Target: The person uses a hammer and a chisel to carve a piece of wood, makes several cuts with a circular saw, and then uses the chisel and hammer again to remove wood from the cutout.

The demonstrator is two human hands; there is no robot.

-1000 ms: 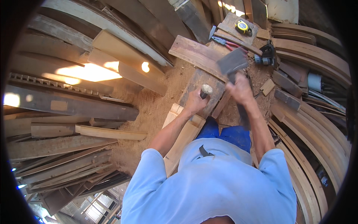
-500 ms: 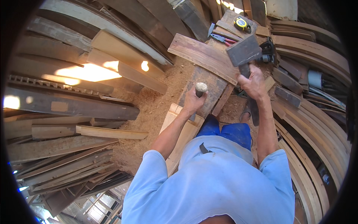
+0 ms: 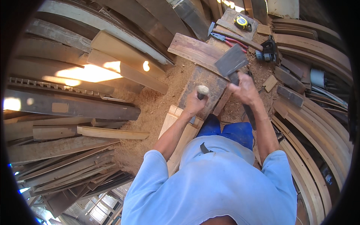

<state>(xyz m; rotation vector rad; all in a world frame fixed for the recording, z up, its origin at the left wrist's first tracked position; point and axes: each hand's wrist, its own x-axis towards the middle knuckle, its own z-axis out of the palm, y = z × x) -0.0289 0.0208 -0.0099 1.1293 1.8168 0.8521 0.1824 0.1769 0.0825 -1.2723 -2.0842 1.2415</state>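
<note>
We seem to be chiselling: left fingers (image 3: 195, 99) clamped on the chisel (image 3: 203, 90) over the pale timber (image 3: 185, 136), right fingers (image 3: 243, 80) round the mallet (image 3: 231, 61) (slightly blurred). Another blow calls for a steady chisel.

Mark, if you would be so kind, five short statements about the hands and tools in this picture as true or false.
1. The right hand grips a dark, block-headed mallet. True.
2. The pliers have green handles. False: their handles are red.
3. A wooden-handled hammer lies beside the pliers. True.
4. The left hand holds the tape measure. False: it holds a chisel-like tool with a pale round top; the tape measure lies farther out, past the pliers.
5. The mallet's head rests on that tool's top. False: a gap shows between them.
</note>
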